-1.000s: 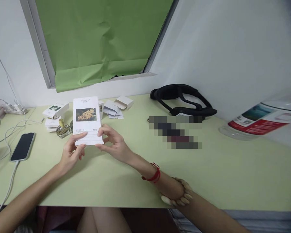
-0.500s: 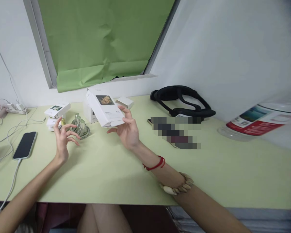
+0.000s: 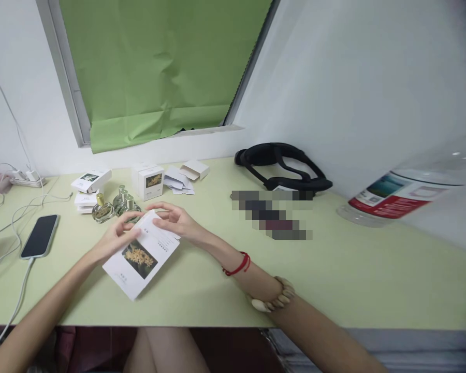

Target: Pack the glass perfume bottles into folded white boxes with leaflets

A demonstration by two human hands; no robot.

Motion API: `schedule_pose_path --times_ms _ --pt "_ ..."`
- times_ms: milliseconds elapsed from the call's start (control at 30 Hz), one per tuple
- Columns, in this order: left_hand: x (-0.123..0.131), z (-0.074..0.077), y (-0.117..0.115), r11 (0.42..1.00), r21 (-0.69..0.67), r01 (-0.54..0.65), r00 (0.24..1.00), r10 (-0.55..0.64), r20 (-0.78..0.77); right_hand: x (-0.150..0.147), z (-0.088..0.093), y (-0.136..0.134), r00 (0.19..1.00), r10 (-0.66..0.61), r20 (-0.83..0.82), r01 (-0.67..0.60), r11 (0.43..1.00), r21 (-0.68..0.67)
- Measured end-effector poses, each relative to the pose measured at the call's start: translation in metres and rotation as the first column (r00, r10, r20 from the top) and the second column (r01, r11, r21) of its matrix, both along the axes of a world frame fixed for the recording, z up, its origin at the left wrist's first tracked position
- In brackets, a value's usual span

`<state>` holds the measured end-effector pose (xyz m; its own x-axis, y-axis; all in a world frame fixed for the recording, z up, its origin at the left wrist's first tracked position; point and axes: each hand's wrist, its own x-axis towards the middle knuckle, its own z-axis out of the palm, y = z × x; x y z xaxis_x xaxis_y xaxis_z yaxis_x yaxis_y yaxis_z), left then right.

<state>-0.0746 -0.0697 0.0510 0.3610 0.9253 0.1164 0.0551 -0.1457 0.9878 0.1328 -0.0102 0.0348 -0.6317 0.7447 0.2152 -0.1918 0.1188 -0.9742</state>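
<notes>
A flattened white cardboard box [image 3: 137, 261] with a yellow flower picture is held between both hands above the table's near left part. My left hand [image 3: 118, 235] grips its upper left edge, thumb on the face and fingers behind. At the far end of the same box, my right hand [image 3: 176, 223] pinches the edge with its thumb on top. Just beyond the left hand stand several small glass perfume bottles [image 3: 103, 210] with gold caps. Behind them sit a standing white box [image 3: 151, 182] with a flower picture and two stacked white boxes [image 3: 91, 180].
Folded white paper pieces [image 3: 178, 180] and an open small box [image 3: 194, 169] lie at the back. A phone [image 3: 41, 235] with a charging cable is at left. At right are a black headset strap [image 3: 283, 166], a blurred-out patch and a large plastic bottle [image 3: 392, 197].
My right hand has brought the white box down and toward me, turning it around. My left hand, open before, has closed on its edge. The view has shifted slightly.
</notes>
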Motion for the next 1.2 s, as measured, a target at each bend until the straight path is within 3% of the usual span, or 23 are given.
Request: schedule_pose_path --times_ms 100,300,533,833,1200 --pt "0.01 -0.004 -0.006 0.993 -0.073 0.091 0.996 -0.09 0.015 -0.001 -0.002 0.002 0.997 -0.083 0.01 0.082 0.995 0.059" --pt "0.02 -0.014 -0.01 0.987 -0.01 -0.16 0.98 0.161 0.116 -0.001 -0.001 0.001 0.973 -0.229 0.037 0.226 0.972 0.066" --pt "0.022 -0.015 -0.013 0.974 0.095 -0.204 0.974 0.192 0.119 -0.004 0.001 -0.005 0.958 -0.286 -0.021 0.286 0.957 0.046" --pt "0.024 -0.01 -0.015 0.972 0.031 -0.233 0.959 0.225 0.175 -0.002 0.003 -0.006 0.973 -0.23 -0.025 0.231 0.972 0.041" --pt "0.024 -0.014 -0.017 0.964 0.117 -0.238 0.969 0.228 0.093 -0.003 0.0 -0.009 0.98 -0.197 -0.012 0.198 0.978 0.071"
